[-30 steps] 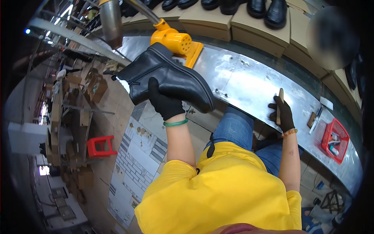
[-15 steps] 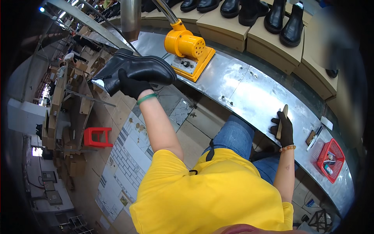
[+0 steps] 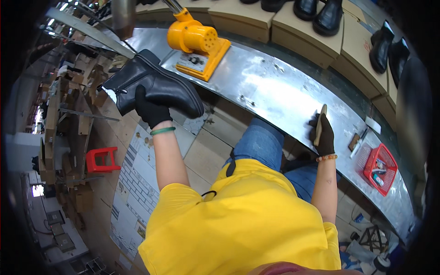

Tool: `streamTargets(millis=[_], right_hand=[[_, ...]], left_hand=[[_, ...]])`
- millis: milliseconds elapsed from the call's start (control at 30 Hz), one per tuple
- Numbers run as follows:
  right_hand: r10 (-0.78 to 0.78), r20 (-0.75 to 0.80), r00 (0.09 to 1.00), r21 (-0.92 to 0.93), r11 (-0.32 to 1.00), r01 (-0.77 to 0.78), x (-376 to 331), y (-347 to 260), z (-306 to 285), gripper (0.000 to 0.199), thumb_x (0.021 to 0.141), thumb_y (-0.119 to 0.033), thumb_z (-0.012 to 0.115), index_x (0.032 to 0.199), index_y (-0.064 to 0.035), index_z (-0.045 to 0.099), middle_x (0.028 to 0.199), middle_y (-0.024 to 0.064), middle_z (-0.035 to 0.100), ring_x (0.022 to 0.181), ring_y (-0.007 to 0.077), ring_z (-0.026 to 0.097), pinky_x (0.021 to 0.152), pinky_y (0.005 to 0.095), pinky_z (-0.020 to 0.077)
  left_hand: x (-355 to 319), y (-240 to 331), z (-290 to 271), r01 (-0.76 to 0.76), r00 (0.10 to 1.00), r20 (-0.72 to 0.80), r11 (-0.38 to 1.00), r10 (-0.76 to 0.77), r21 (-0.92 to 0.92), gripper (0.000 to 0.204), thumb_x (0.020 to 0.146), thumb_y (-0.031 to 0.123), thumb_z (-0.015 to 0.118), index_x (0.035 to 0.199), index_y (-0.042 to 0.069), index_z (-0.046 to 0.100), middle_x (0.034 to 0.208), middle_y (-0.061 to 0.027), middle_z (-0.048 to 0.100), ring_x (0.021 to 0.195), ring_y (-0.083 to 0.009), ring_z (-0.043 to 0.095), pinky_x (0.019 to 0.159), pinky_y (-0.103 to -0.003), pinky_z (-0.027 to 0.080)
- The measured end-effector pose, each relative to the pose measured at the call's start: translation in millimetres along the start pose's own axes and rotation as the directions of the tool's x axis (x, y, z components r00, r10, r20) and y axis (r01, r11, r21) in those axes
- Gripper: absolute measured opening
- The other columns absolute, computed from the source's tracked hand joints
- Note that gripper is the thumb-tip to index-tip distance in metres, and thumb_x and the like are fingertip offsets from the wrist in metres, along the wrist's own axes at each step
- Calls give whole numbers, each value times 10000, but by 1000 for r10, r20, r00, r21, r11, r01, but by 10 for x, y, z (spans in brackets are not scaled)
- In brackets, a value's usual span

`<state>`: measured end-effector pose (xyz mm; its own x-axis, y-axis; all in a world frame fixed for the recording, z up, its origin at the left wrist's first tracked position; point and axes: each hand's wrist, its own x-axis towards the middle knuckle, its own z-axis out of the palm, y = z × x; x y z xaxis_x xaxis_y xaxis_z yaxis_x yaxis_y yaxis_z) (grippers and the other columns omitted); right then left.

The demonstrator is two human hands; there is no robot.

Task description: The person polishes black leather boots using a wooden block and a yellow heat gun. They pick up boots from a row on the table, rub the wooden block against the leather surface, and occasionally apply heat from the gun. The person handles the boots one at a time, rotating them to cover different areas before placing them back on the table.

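My left hand (image 3: 151, 109), in a black glove, is closed round a black ankle boot (image 3: 153, 87) at the left. The boot is held up off the bench on its side, its sole edge toward the far right and a zip showing along the shaft. White material shows at the boot's opening. At the right, my gloved right hand (image 3: 326, 135) is closed on a slim tan piece with a rounded end (image 3: 323, 111), like a wooden handle. This hand is over the metal bench (image 3: 275, 91), and the piece's other end is partly hidden by the fingers.
A yellow machine (image 3: 195, 39) stands on the bench beyond the boot. A red basket (image 3: 387, 160) with small items sits at the right. Cardboard boxes (image 3: 307, 39) bearing black boots (image 3: 328, 18) line the far side. A red stool (image 3: 101, 159) is on the floor at left.
The boot has rolled in my left hand so more of its zipped side shows. My right hand keeps the tan piece, now more upright. The whole view has shifted, with the bench things appearing further left.
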<state>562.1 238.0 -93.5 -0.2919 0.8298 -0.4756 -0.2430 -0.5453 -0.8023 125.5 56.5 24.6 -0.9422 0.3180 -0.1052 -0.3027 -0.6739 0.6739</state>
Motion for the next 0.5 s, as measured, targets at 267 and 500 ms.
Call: streamTargets(millis=[267, 500], right_hand=[[-155, -99, 983, 29, 987, 159, -313, -212, 38, 592, 924, -585, 360, 1108, -44, 515, 891, 81, 595, 578, 125, 494, 508, 270, 436], [-249, -65, 966, 480, 841, 249, -449, -552, -64, 380, 906, -431, 546, 1063, -90, 488, 971, 110, 565, 753, 205, 562, 611, 344, 490]], left_hand=[[-797, -867, -115, 399, 849, 285, 894, -445, 205, 384, 812, 208, 624, 1127, -1, 556, 1104, -135, 589, 1026, -271, 570, 936, -391, 456], [-1801, -2050, 637, 764, 504, 292, 577, -813, 287, 405, 778, 222, 652, 1105, 0, 563, 1042, -128, 604, 963, -256, 590, 895, -362, 476]])
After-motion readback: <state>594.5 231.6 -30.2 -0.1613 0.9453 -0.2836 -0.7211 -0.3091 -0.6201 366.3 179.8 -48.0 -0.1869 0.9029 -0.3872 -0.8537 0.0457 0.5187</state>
